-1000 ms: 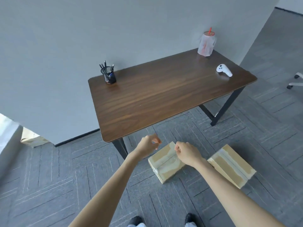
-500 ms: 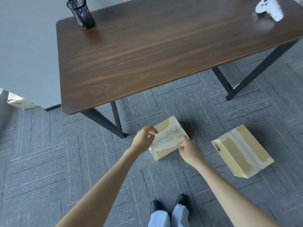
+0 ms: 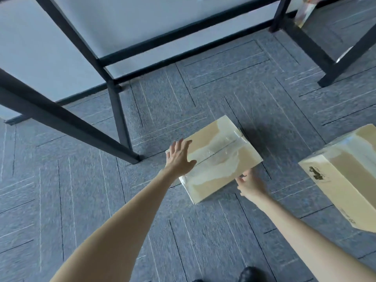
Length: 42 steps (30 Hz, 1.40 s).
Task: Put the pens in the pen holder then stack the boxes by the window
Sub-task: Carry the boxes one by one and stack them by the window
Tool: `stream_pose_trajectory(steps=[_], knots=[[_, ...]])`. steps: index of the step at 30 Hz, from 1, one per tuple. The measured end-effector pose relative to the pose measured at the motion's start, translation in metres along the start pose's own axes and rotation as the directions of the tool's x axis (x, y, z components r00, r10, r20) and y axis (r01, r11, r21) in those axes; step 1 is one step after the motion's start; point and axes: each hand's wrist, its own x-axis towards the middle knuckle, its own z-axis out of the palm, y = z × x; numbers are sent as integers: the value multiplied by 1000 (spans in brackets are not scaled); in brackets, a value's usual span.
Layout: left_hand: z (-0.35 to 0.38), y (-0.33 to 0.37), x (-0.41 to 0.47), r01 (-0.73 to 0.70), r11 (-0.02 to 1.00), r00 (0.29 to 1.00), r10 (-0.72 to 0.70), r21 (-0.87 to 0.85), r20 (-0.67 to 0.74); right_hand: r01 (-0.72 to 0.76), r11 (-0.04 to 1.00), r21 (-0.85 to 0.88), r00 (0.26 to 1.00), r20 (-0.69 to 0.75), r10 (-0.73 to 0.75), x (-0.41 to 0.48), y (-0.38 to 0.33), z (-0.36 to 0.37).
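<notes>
A taped cardboard box [image 3: 219, 157] lies on the grey carpet in front of me. My left hand [image 3: 180, 157] rests flat, fingers spread, on the box's left edge. My right hand [image 3: 251, 185] touches the box's near right corner, fingers curled under its edge. A second, larger cardboard box [image 3: 343, 176] stands on the floor to the right, apart from both hands. The pen holder and the tabletop are out of view.
Black metal table legs [image 3: 120, 119] and crossbars stand just left of and behind the box. Another black leg [image 3: 333, 64] is at the far right. A grey wall with a dark baseboard [image 3: 142, 72] runs behind. My shoe [image 3: 249, 274] shows at the bottom.
The view has dropped low, close to the floor, and the tabletop has left the frame. My left hand has opened flat onto the box's left side; my right hand has moved to its near right corner.
</notes>
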Motion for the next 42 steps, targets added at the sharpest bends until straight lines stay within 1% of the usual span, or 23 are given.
stream_pose_trajectory(steps=[2,5,7,9,11,13,14,16,18,20,22,23,24,25,27,31,32,37,40,42], knots=[[23,-12,27,16,1000,1000,-16,17,8,-68,978,197,998,1,69,24,12,15],[44,-32,64,22,998,1000,-22,64,-7,-109,942,318,993,-17,120,56,27,33],[51,-45,83,48,998,999,-47,51,-15,-74,946,315,991,-84,105,65,29,41],[56,-53,91,76,996,997,-74,55,-31,-20,973,228,981,-183,63,65,26,48],[61,-55,89,94,995,993,-91,40,-69,24,987,157,974,-226,12,64,23,50],[66,-58,76,137,991,988,-136,0,-72,57,986,154,980,-195,-26,66,22,47],[69,-61,67,159,987,986,-160,-18,-53,68,981,181,987,-154,-40,66,22,43],[74,-69,52,189,979,982,-190,-77,-6,80,948,307,996,-71,-62,65,22,34],[79,-77,38,205,958,978,-196,-201,65,71,904,423,997,-17,-70,62,25,28],[82,-80,28,193,905,980,-160,-380,117,4,878,478,999,29,-20,59,29,28],[88,-80,24,188,797,982,-133,-574,137,-81,867,492,993,115,28,53,37,36],[93,-81,24,190,745,981,-120,-640,151,-113,867,485,985,169,34,48,40,43],[95,-80,24,200,723,979,-122,-661,163,-124,874,470,977,210,25,44,42,50],[98,-79,24,201,724,979,-125,-660,161,-122,878,462,974,224,17,40,44,57],[101,-81,25,185,773,983,-137,-607,125,-100,876,473,980,200,4,37,46,69],[85,-76,11,192,816,981,-179,-546,77,-86,864,497,987,162,4,28,43,63],[77,-73,4,207,811,978,-193,-548,84,-75,865,497,989,151,-1,22,40,56],[43,-60,-35,230,723,970,-223,-651,95,-47,854,518,993,120,-17,-25,9,16],[4,-41,-70,240,692,967,-232,-681,106,-48,850,525,994,109,-11,-68,-16,-13],[-28,-25,-100,219,687,972,-215,-693,93,-27,834,551,996,90,-27,-101,-34,-35]])
